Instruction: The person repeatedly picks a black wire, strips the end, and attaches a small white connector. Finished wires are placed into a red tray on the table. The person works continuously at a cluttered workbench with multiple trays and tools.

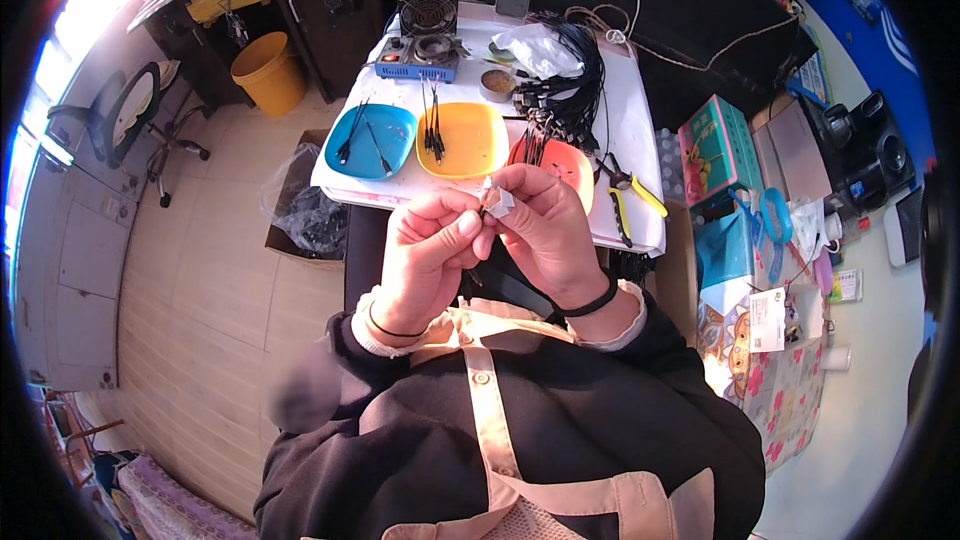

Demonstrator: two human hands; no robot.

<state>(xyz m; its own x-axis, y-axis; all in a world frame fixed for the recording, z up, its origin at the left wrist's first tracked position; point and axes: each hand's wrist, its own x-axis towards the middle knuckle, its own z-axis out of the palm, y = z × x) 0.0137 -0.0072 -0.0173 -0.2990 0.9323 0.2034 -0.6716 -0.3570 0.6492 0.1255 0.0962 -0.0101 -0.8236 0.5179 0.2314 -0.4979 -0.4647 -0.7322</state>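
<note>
My left hand (pixel 433 245) and my right hand (pixel 548 225) meet in front of my chest, both with fingers pinched. Between the fingertips is a small, folded-looking white piece (pixel 499 204), gripped by my right thumb and forefinger. A thin black cable, mostly hidden, is pinched by my left hand and seems to hang below it. Just beyond my hands, a blue tray (pixel 333 155) and a yellow tray (pixel 490 145) hold short black cables. Partly behind my right hand is a red-orange tray (pixel 572 162), with more cables at its far edge.
Yellow-handled pliers (pixel 640 195) lie at the table's right side. A bundle of black cables (pixel 565 90) fills the back right, near a small tin (pixel 497 85). At the back left stands a blue heating device (pixel 415 67) with a fan. An open box (pixel 305 205) sits on the floor at left.
</note>
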